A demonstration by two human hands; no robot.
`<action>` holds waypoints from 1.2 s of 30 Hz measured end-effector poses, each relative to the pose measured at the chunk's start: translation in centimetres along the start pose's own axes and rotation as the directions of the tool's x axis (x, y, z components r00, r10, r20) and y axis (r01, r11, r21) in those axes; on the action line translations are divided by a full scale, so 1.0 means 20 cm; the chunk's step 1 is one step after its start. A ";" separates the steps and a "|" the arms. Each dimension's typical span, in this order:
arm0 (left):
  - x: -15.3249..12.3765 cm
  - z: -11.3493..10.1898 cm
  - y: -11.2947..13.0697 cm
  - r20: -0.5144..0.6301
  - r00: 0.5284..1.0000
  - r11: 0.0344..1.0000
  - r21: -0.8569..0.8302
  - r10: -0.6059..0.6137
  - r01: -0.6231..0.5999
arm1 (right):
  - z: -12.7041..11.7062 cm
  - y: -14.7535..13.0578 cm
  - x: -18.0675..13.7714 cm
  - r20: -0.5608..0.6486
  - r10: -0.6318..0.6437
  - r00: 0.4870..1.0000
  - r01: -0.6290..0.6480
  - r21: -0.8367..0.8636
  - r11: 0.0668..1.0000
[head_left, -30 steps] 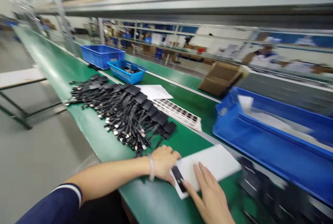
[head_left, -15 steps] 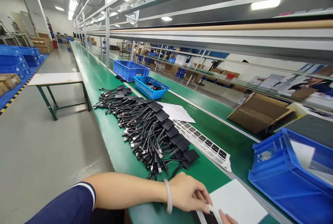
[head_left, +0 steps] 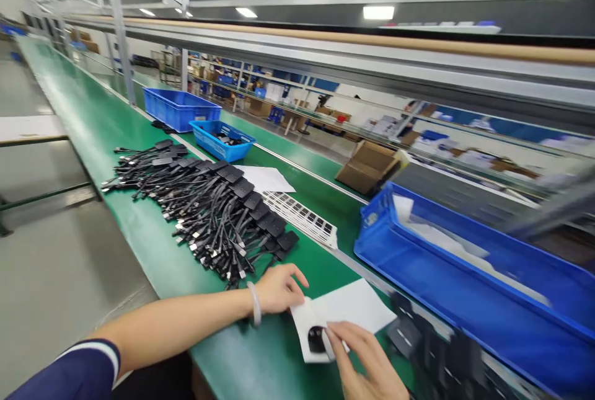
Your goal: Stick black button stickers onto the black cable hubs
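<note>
A white sheet [head_left: 349,310] lies on the green bench [head_left: 153,251] in front of me. My left hand [head_left: 279,288] rests at the sheet's left edge with fingers curled and spread, pressing it down. My right hand [head_left: 367,360] pinches a small black label [head_left: 317,339] at the sheet's near corner with thumb and forefinger. A long pile of black cable adapters [head_left: 209,208] stretches away just beyond my left hand.
A sheet of printed labels [head_left: 304,217] and a white paper [head_left: 264,178] lie beside the pile. A big blue bin [head_left: 465,276] stands at right, blurred black parts [head_left: 432,344] before it. Two blue crates [head_left: 179,107] and a cardboard box [head_left: 369,167] sit farther off.
The view swung back down and right. My right hand came fully into view again, now pinching the black label; my left hand stays at the sheet's edge.
</note>
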State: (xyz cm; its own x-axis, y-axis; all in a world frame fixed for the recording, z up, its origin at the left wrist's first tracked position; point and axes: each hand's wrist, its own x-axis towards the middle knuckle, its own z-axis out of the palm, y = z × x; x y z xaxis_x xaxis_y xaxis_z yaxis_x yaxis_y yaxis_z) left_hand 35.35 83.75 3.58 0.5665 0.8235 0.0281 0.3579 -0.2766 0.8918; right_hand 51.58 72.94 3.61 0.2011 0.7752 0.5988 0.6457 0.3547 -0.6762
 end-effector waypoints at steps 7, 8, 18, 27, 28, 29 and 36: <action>0.09 -0.10 -0.04 -0.113 0.988 0.930 0.361 0.109 -0.061 | -0.03 -0.01 0.01 -0.220 0.337 0.915 -0.271 0.284 0.920; 0.11 -0.11 -0.05 -0.130 0.984 0.908 0.413 0.125 -0.061 | -0.02 0.00 0.01 -0.208 0.351 0.913 -0.283 0.296 0.912; 0.14 -0.11 -0.07 -0.164 0.955 0.766 0.636 0.249 -0.091 | 0.00 0.09 -0.06 -0.134 0.409 0.903 -0.331 0.395 0.857; -0.01 -0.22 0.20 -0.261 0.963 0.707 -0.669 0.062 -0.227 | -0.01 0.01 0.00 -0.109 0.552 0.826 -0.344 0.679 0.649; -0.02 -0.20 0.19 -0.094 0.996 0.621 -0.781 -0.003 -0.072 | -0.01 0.00 0.01 -0.089 0.575 0.813 -0.355 0.707 0.612; -0.03 -0.16 0.17 0.054 0.997 0.542 -0.837 -0.053 0.074 | -0.01 -0.01 0.02 -0.068 0.594 0.801 -0.369 0.726 0.581; -0.12 0.12 0.05 0.460 0.863 0.385 -0.772 -0.210 0.506 | 0.00 0.02 0.00 0.021 0.604 0.797 -0.489 0.610 0.623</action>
State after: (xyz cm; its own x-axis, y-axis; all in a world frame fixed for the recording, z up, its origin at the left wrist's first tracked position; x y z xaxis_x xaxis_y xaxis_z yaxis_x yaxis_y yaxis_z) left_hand 36.12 80.23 3.29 0.7550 0.5407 -0.3709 -0.1486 0.6921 0.7064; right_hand 51.73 73.04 3.36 0.5348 0.8429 0.0595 -0.1452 0.1610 -0.9762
